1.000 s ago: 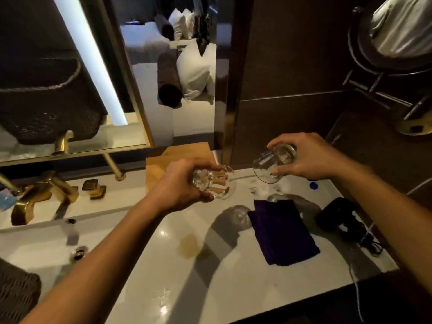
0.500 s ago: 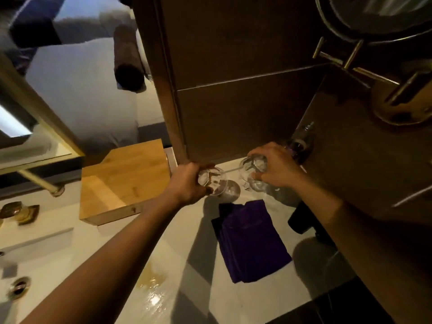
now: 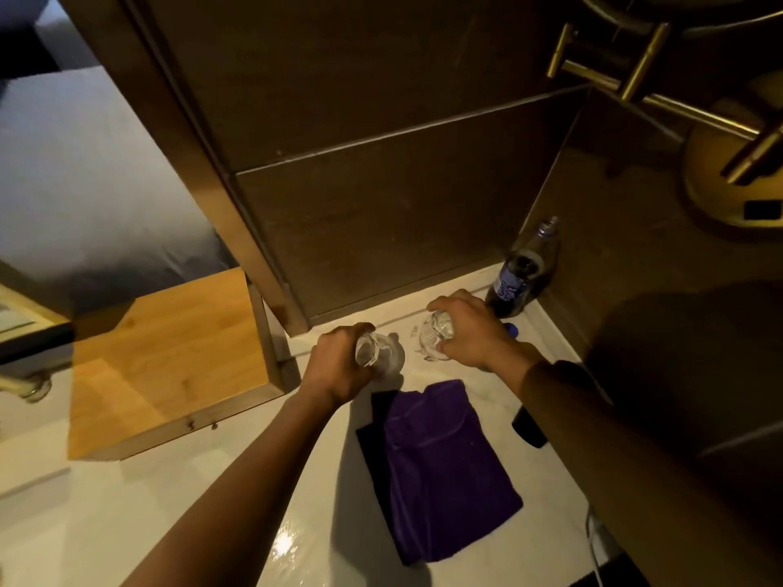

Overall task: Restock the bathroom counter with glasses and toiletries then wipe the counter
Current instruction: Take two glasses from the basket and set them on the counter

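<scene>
Two glasses sit low at the back of the white worktop [image 3: 178,493], near the dark wall. The left hand [image 3: 334,368] wraps one glass [image 3: 373,353]; the right hand [image 3: 470,332] grips the other glass [image 3: 434,338]. A purple cloth [image 3: 440,472] lies just in front, a wooden box [image 3: 169,362] left, one bottle [image 3: 523,273] in the corner.

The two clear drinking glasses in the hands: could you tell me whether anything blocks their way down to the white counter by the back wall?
Nothing visible does. The left hand and right hand hold the two clear drinking glasses over bare white counter; the purple folded cloth lies nearer, the dark bottle in the corner.
</scene>
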### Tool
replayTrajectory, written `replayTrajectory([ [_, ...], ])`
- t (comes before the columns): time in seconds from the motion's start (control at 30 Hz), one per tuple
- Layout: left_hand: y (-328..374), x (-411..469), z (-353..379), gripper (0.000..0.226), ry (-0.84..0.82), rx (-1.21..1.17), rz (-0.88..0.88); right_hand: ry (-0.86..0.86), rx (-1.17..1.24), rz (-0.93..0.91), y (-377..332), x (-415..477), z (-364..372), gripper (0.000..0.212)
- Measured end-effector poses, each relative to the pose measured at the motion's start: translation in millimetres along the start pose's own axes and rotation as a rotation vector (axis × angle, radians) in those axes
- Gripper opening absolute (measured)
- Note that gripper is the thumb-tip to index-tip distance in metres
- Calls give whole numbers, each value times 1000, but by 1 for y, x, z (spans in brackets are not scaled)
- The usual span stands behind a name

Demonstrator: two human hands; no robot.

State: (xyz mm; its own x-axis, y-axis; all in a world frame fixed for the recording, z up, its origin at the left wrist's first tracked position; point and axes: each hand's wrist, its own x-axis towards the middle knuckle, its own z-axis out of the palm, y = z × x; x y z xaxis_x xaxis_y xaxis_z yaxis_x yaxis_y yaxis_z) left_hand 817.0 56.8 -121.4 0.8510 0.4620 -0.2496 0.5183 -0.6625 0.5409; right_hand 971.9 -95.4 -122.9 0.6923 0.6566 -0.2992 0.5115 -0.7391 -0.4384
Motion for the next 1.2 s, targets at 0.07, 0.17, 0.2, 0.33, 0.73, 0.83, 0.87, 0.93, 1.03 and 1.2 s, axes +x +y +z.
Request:
replayTrajectory([
  [0.07,1,4,5,66,-6,0,-5,-16,-9,-1,1,5,4,66],
  [0.17,1,10,10,67,-15,-5,-18,-32,-29,-8,0,11,8,66],
  [0.2,1,12,11,67,-16,-4,-18,-36,-34,-9,-1,13,9,66],
  [0.33,3,18,14,70,-32,39,-17,-57,-74,-8,-3,18,9,67],
  [0.73,4,26,26,74,-64,147,19,-119,-163,-30,-8,24,7,67],
  [0.83,4,27,28,75,-59,136,3,-118,-162,-24,-9,24,7,67],
  [0.87,4,27,29,75,-56,135,-1,-120,-159,-21,-9,24,7,67],
  [0.93,5,28,30,76,-41,130,-11,-120,-157,-14,-10,24,7,67],
  [1.03,6,29,32,78,-28,109,-28,-115,-157,-15,-10,25,6,66],
  [1.2,7,32,35,78,-24,117,-28,-109,-151,-6,-11,27,7,65],
])
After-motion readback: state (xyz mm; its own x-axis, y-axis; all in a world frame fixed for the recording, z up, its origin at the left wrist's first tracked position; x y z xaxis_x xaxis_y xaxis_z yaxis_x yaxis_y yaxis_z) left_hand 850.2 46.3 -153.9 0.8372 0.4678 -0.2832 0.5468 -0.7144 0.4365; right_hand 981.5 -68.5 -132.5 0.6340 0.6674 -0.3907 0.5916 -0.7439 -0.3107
